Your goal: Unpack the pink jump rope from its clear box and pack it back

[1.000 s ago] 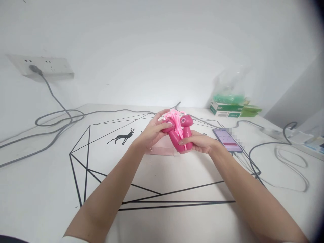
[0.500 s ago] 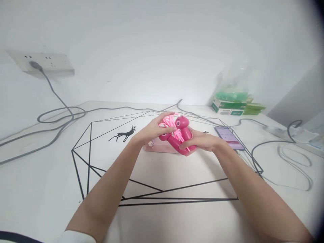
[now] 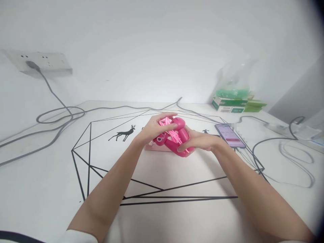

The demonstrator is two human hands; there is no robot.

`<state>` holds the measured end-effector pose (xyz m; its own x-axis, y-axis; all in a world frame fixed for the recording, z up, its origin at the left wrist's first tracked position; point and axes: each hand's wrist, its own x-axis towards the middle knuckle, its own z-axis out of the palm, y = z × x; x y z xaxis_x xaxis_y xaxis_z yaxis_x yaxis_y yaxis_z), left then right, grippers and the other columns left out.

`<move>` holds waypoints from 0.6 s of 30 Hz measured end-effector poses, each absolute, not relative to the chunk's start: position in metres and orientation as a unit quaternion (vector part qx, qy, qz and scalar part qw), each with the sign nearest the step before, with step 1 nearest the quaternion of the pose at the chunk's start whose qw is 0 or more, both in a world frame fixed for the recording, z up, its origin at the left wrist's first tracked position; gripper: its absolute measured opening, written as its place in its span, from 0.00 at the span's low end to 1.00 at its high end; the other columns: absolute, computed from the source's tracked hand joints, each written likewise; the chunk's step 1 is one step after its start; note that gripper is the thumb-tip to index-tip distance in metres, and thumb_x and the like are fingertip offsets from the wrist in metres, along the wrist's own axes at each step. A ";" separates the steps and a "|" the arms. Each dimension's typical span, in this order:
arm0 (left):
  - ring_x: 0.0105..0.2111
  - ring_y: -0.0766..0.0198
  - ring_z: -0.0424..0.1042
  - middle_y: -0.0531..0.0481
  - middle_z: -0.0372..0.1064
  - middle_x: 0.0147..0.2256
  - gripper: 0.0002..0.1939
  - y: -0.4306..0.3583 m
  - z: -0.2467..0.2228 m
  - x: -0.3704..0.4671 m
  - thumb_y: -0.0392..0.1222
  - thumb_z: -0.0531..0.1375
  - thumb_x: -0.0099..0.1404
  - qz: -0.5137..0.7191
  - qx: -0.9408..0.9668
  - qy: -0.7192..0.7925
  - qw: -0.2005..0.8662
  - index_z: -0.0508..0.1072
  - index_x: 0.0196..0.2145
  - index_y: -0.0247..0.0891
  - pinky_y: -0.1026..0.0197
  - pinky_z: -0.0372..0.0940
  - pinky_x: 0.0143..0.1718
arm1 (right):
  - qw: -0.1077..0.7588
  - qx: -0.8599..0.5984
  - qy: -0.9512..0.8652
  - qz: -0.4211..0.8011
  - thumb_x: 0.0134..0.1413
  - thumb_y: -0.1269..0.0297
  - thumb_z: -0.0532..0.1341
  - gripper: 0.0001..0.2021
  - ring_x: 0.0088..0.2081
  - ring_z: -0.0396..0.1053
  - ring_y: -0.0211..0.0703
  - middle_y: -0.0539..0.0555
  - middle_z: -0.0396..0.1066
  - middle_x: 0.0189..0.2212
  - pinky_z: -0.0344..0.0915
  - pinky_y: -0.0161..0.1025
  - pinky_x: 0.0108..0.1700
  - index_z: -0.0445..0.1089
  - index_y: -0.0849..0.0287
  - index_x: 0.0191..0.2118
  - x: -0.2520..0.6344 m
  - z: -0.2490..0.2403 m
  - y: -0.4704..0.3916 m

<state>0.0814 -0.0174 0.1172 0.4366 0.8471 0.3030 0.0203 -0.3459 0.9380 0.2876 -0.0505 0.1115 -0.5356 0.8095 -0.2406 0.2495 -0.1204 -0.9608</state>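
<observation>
A pink jump rope is bundled between my hands above the table, its light pink cord (image 3: 174, 136) coiled between two darker pink handles. One handle (image 3: 174, 148) ends in a round knob with cartoon eyes at the lower left; the other handle (image 3: 184, 135) stands more upright, its rounded end at the top. My left hand (image 3: 153, 129) wraps the coil from the left, thumb across the front near the upper knob. From the right, my right hand (image 3: 199, 140) grips the lower ends of the handles. Behind and below them lies a flat pink box (image 3: 158, 148), partly hidden.
A phone (image 3: 231, 136) with a lit screen lies to the right. Green-and-white boxes (image 3: 230, 103) with a clear plastic bag (image 3: 234, 84) stand at the back right. Grey cables (image 3: 111, 107) cross the table's back and both sides. A wall socket (image 3: 55, 62) holds a plug.
The jump rope has turned slightly in my hands; the eyed knob at lower left shows more. My left thumb has shifted onto the upper knob.
</observation>
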 end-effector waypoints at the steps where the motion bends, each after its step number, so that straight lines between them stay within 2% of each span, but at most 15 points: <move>1: 0.47 0.51 0.71 0.44 0.68 0.53 0.22 -0.017 0.116 0.082 0.47 0.69 0.57 0.436 0.697 0.309 0.478 0.76 0.49 0.44 0.56 0.68 0.42 | 0.230 -0.425 -0.621 0.617 0.39 0.68 0.73 0.40 0.48 0.72 0.50 0.57 0.69 0.50 0.74 0.47 0.46 0.56 0.51 0.59 0.288 0.111 -0.050; 6: 0.39 0.57 0.73 0.44 0.71 0.48 0.22 -0.012 0.108 0.085 0.49 0.70 0.56 0.464 0.663 0.329 0.487 0.76 0.48 0.43 0.59 0.68 0.36 | 0.246 -0.435 -0.598 0.626 0.41 0.68 0.72 0.36 0.46 0.73 0.49 0.57 0.68 0.50 0.77 0.46 0.41 0.57 0.51 0.57 0.293 0.110 -0.046; 11: 0.36 0.59 0.73 0.45 0.70 0.46 0.23 -0.006 0.097 0.089 0.49 0.70 0.56 0.517 0.606 0.343 0.497 0.74 0.48 0.43 0.60 0.69 0.33 | 0.270 -0.436 -0.566 0.645 0.44 0.68 0.70 0.30 0.39 0.76 0.44 0.55 0.70 0.46 0.78 0.44 0.39 0.61 0.53 0.53 0.297 0.107 -0.039; 18: 0.32 0.62 0.73 0.47 0.68 0.45 0.24 0.003 0.078 0.099 0.52 0.69 0.56 0.589 0.515 0.391 0.485 0.71 0.49 0.46 0.60 0.71 0.28 | 0.371 -0.420 -0.501 0.659 0.47 0.71 0.68 0.28 0.33 0.74 0.39 0.53 0.73 0.38 0.78 0.37 0.37 0.65 0.54 0.56 0.298 0.102 -0.033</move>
<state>0.0990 0.0028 0.0779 0.0003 0.9736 0.2282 -0.1690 -0.2249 0.9596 0.2981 -0.0333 0.1020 -0.3720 0.9103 -0.1817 -0.0685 -0.2221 -0.9726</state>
